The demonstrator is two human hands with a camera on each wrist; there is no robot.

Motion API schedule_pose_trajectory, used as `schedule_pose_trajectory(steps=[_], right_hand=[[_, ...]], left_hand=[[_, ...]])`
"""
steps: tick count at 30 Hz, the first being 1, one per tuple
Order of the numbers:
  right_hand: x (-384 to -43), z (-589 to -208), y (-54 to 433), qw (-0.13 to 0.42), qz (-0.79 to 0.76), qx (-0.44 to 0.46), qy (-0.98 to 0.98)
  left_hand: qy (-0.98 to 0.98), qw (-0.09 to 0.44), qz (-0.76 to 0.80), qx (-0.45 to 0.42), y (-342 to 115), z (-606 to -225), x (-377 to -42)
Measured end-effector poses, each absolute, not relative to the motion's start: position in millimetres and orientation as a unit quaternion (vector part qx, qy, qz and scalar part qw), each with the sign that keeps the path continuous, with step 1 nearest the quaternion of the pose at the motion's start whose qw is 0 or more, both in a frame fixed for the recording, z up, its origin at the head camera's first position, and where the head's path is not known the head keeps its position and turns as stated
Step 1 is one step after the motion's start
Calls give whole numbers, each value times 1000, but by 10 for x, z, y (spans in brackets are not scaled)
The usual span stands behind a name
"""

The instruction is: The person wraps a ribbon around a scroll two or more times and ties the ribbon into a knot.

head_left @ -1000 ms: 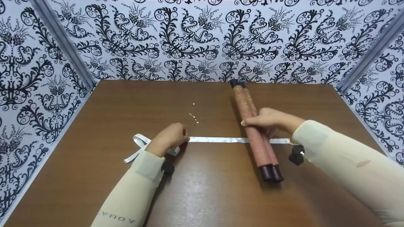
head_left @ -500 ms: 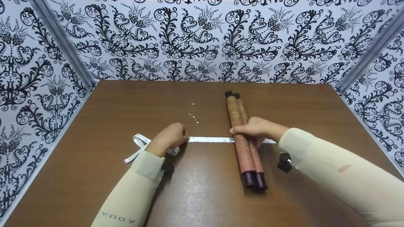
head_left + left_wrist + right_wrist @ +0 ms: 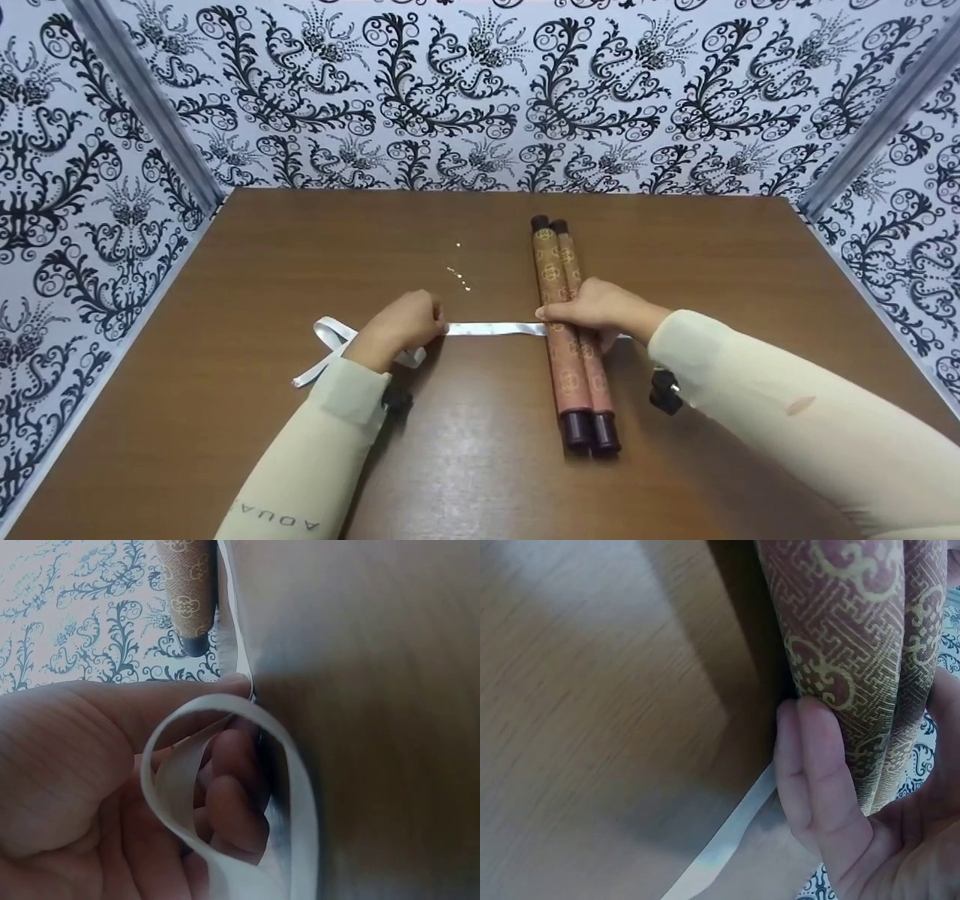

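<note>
A double-rolled scroll [image 3: 568,360] in pink and gold patterned cloth, with dark end knobs, lies over a white ribbon [image 3: 495,328] on the table. My right hand [image 3: 600,307] grips it around the middle, thumb across the top; in the right wrist view the fingers curl against the patterned cloth [image 3: 840,637]. To the left, my left hand [image 3: 405,322] pinches the ribbon, as the left wrist view shows with a loop of the ribbon [image 3: 304,817] hanging by the fingers. The ribbon's stretch beneath the scroll is hidden.
The brown wooden table [image 3: 480,465] reaches back to a wall [image 3: 465,90] with black floral print. Small pale specks [image 3: 459,277] show near its middle. A loose ribbon end [image 3: 307,375] lies left of my left wrist.
My right hand has moved left and slightly toward me with the scroll, which now lies more upright in the head view, nearer the left hand. My left hand has stayed in place.
</note>
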State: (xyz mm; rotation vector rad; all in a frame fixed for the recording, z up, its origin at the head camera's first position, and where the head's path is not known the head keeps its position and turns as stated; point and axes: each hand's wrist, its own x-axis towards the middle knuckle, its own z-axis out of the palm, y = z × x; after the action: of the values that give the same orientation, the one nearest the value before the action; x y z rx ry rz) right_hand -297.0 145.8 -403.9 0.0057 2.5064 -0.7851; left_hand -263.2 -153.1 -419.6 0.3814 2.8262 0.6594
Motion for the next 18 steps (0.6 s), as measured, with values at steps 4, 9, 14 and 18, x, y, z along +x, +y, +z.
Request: schedule_pose_trajectory(steps=[4, 9, 14, 18], right_hand=[[-2964, -4079, 1444, 227, -262, -2, 938], [-2945, -4119, 1407, 218, -248, 11, 944], [-2913, -4111, 1377, 215, -235, 13, 948], [-2875, -4101, 1389, 212, -241, 5, 947]], left_hand=[[960, 111, 222, 128, -1513, -4195, -2638], [960, 110, 222, 129, -1508, -4194, -2636], [961, 112, 221, 124, -1520, -4194, -2642], [961, 114, 221, 122, -1524, -4197, -2642]])
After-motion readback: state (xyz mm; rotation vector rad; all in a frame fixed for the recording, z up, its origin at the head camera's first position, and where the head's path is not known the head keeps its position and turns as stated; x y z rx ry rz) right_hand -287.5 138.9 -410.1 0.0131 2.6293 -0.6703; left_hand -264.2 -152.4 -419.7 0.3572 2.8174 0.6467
